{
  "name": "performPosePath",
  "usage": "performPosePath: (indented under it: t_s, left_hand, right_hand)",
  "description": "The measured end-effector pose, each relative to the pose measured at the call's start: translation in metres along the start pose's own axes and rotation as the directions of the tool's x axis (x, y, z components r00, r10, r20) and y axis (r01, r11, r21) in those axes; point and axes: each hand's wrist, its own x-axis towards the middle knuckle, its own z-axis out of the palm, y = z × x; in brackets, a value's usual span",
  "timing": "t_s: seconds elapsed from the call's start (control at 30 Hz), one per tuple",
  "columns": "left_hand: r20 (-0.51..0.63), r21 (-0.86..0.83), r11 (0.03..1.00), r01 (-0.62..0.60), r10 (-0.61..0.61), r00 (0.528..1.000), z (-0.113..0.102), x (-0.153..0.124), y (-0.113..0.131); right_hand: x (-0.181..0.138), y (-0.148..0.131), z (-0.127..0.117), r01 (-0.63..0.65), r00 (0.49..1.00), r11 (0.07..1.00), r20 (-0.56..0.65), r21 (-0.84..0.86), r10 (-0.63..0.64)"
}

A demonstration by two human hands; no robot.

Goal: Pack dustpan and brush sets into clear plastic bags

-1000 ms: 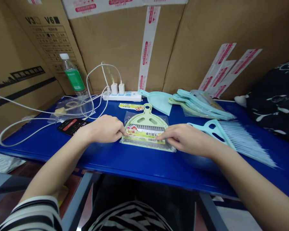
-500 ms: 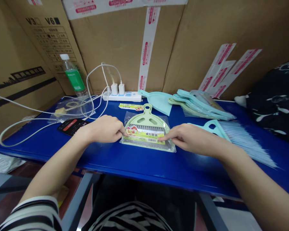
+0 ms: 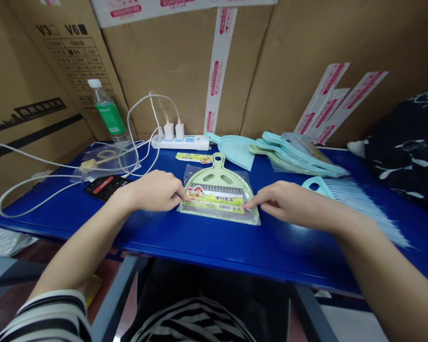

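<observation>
Lying flat between the two hands in the head view, the only one here, is a bagged green dustpan-and-brush set (image 3: 217, 186) on the blue table (image 3: 199, 244), straight ahead of the person. Its handle points away toward the cardboard wall (image 3: 178, 57), its broad edge faces the person, and the long side of its label (image 3: 216, 200) runs left to right. Neither hand is clearly nearer: the left hand (image 3: 157, 190) puts its index fingertip at the label's left end, the right hand (image 3: 288, 203) at its right end. On the left, the other fingers are curled in, and whether they pinch any film I cannot tell; on the right, they bend loosely, with nothing visibly gripped. Nothing stands between either hand and the set. Beyond the handle lie a loose label strip (image 3: 192, 157) and a light-blue dustpan (image 3: 235, 148), with a bagged pile (image 3: 301, 159) to the right. A light-blue brush (image 3: 360, 199) sits behind the right forearm, which partly hides it. To the left, a phone (image 3: 103, 186) lies beside the left forearm, near white cables (image 3: 150, 94).
</observation>
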Motion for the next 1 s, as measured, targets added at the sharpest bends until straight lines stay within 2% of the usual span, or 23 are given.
performPosePath:
  t_s: [0.67,1.0]
  left_hand:
    - [0.021,-0.015,1.0,0.013,-0.013,1.0,0.0003,0.0002,-0.0005]
    - [0.005,-0.019,1.0,0.009,-0.009,1.0,0.0017,0.0001,-0.0009]
  right_hand:
    - [-0.0027,-0.0044,-0.0029,-0.068,0.998,0.993,0.004,-0.101,0.069]
    - [-0.003,-0.0006,-0.0017,-0.067,0.998,0.996,-0.013,-0.06,0.066]
